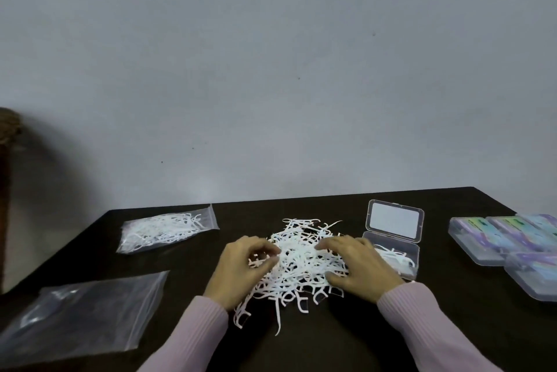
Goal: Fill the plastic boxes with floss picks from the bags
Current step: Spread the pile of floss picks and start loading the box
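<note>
Floss picks (301, 263): lying heaped loose at mid worktop (331, 341).
Left hand (241, 269): fingers (265, 246) curling, pinching picks at the heap's left edge.
Right hand (355, 266): fingers spreading, resting on the heap.
Open box (391, 251): sitting just right of the heap, holding a few picks.
Full bag (164, 231): lying far left.
Empty bag (81, 314): lying near left.
Closed boxes (512, 242): sitting clustered at the right edge.

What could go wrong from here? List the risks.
1. The floss picks lie tangled in a loose heap; a grab by either hand may drag extra picks off the near table edge.
2. The open box sits right beside the right hand, so a sweep could knock it.
</note>
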{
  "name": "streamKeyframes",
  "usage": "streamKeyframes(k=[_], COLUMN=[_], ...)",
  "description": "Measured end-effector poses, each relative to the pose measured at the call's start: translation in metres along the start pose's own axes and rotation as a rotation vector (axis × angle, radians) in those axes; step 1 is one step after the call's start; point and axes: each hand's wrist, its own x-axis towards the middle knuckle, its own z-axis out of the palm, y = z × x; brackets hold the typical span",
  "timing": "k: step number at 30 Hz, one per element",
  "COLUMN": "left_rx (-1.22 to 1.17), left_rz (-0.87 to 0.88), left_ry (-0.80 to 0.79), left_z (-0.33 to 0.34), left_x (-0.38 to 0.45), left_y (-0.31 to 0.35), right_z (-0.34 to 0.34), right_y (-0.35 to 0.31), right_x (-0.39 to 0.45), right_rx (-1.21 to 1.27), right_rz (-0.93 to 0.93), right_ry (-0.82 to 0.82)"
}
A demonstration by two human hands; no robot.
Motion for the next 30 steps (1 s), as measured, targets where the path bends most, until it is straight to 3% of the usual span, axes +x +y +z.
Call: streamKeyframes(k=[4, 8, 21, 26, 30], left_rx=[0.145, 0.278, 0.277, 0.116, 0.046], left_rz=[-0.115, -0.049, 0.117, 0.053, 0.048], left_ry=[-0.178, -0.207, 0.011, 0.117, 0.143], left_z=[-0.007, 0.003, 0.014, 0.014, 0.015], left_x=[-0.012, -0.014, -0.012, -0.01, -0.009], left_y=[-0.004, 0.009, 0.0, -0.002, 0.0], right_z=[0.008, 0.007, 0.005, 0.001, -0.001], right_y=[-0.005, -0.007, -0.009, -0.003, 0.0], right_x=[0.011, 0.014, 0.01, 0.006, 0.005], right_rx=[-0.046, -0.069, 0.038, 0.271, 0.341], right_rz=[-0.016, -0.054, -0.093, -0.021, 0.022], right_ry=[-0.058, -0.012, 0.117, 0.28, 0.301])
